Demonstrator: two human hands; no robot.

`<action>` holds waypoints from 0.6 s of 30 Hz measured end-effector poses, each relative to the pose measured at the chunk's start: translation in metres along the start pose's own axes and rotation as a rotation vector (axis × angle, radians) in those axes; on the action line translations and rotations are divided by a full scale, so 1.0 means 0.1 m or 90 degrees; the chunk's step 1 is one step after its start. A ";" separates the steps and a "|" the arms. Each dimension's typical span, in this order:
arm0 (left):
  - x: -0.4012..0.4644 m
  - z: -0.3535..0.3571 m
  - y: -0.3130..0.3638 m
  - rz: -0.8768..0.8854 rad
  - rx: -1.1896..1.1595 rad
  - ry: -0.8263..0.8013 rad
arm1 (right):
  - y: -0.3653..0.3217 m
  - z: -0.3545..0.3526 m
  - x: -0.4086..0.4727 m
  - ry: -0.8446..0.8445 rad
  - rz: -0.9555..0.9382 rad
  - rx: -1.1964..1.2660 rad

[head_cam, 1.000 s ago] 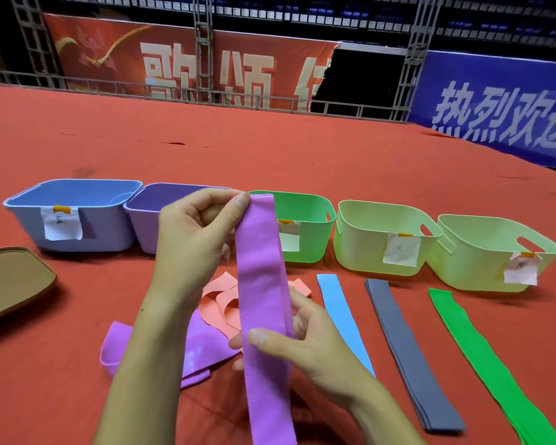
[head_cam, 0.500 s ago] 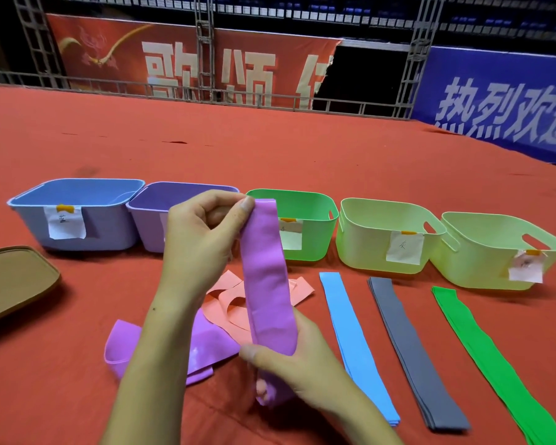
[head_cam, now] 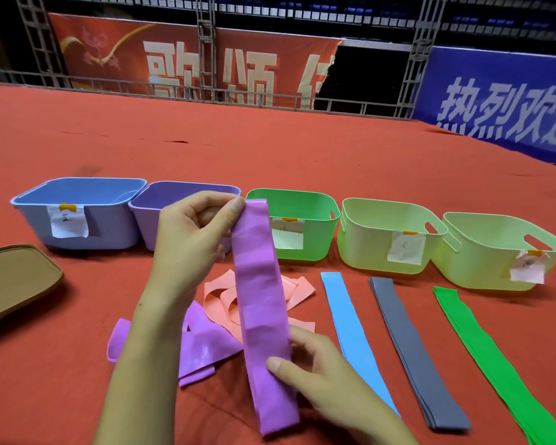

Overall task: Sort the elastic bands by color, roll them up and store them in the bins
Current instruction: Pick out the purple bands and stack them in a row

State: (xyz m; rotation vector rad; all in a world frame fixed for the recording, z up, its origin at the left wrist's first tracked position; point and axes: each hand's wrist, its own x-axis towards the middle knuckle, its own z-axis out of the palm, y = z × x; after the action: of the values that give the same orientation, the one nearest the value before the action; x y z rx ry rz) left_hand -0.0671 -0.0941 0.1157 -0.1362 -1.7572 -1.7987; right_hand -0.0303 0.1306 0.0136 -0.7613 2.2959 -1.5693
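The flat purple elastic band (head_cam: 260, 303) hangs between my hands above the red cloth (head_cam: 270, 155). My left hand (head_cam: 190, 245) pinches its top end and my right hand (head_cam: 315, 374) pinches it low down. It hides part of the crumpled pink bands (head_cam: 220, 297) and more purple bands (head_cam: 203, 351). At right lie blue (head_cam: 350, 329), grey (head_cam: 411, 348) and green (head_cam: 495, 364) bands. Behind stands a row of five plastic bins (head_cam: 389, 236); my left hand covers part of the purple bin (head_cam: 161, 200).

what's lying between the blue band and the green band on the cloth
The grey band lies flat between the blue band and the green band, seen in the head view.
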 end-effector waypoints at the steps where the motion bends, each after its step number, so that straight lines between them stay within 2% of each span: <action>1: 0.00 0.00 -0.01 0.002 0.001 0.000 | 0.03 -0.01 0.00 0.004 -0.002 -0.007; 5: 0.03 -0.02 -0.11 -0.014 0.029 0.006 | 0.09 -0.04 -0.01 -0.046 0.053 -0.057; 10: 0.06 -0.03 -0.28 -0.029 0.096 0.019 | 0.18 -0.01 -0.01 -0.026 0.070 -0.207; 14: 0.10 -0.09 -0.33 -0.028 0.082 0.038 | 0.10 0.02 -0.04 -0.044 0.106 -0.170; 15: 0.11 -0.10 -0.35 -0.027 0.100 0.029 | 0.09 0.03 -0.04 -0.043 0.119 -0.208; 18: 0.10 -0.14 -0.46 -0.047 0.173 -0.028 | 0.09 0.07 -0.04 0.007 0.128 -0.519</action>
State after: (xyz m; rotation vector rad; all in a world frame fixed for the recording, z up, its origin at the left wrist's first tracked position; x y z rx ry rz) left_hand -0.0927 -0.1141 0.0793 0.0009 -2.0420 -1.5978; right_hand -0.0260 0.1303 0.0027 -0.6344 2.9045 -0.5107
